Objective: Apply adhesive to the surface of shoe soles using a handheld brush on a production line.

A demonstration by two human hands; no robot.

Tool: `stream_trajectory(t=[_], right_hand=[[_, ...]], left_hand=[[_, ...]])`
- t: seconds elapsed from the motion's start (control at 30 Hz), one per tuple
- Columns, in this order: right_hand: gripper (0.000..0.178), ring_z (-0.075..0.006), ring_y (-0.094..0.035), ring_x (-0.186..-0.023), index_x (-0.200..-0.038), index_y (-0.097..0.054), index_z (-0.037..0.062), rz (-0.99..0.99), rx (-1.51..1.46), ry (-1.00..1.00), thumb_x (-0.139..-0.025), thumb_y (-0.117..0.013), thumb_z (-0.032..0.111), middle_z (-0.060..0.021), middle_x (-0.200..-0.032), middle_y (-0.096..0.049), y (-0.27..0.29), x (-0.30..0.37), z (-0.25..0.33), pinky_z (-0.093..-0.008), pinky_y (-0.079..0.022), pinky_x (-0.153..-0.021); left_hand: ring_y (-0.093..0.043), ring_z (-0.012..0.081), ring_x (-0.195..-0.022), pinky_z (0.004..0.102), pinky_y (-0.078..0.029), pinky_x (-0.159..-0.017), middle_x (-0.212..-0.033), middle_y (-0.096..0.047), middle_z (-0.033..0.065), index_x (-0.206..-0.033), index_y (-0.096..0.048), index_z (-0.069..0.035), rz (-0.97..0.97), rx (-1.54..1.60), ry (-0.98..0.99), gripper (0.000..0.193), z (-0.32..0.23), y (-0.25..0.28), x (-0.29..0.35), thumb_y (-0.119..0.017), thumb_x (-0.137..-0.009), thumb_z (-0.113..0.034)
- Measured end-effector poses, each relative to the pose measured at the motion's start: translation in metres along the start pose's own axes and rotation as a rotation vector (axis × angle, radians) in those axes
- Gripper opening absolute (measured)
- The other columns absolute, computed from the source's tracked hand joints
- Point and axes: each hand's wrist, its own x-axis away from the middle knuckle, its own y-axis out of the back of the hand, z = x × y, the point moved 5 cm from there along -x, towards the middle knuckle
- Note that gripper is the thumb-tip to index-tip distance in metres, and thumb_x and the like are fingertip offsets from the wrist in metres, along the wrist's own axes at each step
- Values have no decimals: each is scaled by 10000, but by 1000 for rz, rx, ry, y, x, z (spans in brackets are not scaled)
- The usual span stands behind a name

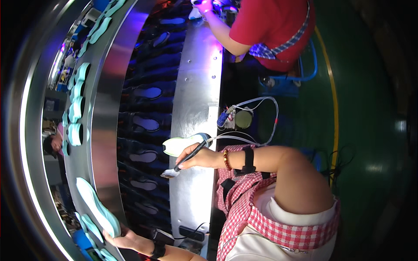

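My left hand [121,238] grips the near end of a pale turquoise shoe sole [96,205], which stands tilted over the metal edge of the upper shelf. In my right hand [198,158] is a brush [191,155] with a dark handle, its pale bristle tip pointing left over the metal ledge. A clear tube runs from the handle's rear end. Just beyond the right hand, a white and pale-green shoe sole [180,145] lies on the bright metal ledge [191,191]; the hand and brush partly cover it.
Dark conveyor [143,106] carries several flat shoe soles [146,123] between ledge and shelf. Several turquoise soles [76,108] line the upper shelf [82,152]. A round greenish container [243,118] and looped clear tubing [276,117] are right of the ledge. Farther off, a co-worker in red [274,30] sits working.
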Motion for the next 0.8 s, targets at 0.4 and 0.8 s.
stream_trajectory(t=[0.4, 0.8], right_hand=[[182, -114, -602, -790, -902, -626, -7, 6, -72, -52, -733, -644, 58, -71, -842, -637, -129, -6, 14, -207, -467, -733], [177, -135, -602, -768, -908, -630, -28, 330, 74, -219, -743, -615, 36, -99, -852, -641, -311, -9, -140, -243, -479, -712]], left_hand=[[-478, 335, -1060, 502, -309, -959, -1208, -449, 175, -1294, -297, -38, 923, 587, 780, 764, 18, 130, 81, -460, -780, -579], [-464, 344, -1076, 495, -355, -925, -1242, -456, 96, -1288, -357, -141, 369, 826, 883, 693, 87, 218, 12, -284, -812, -639]])
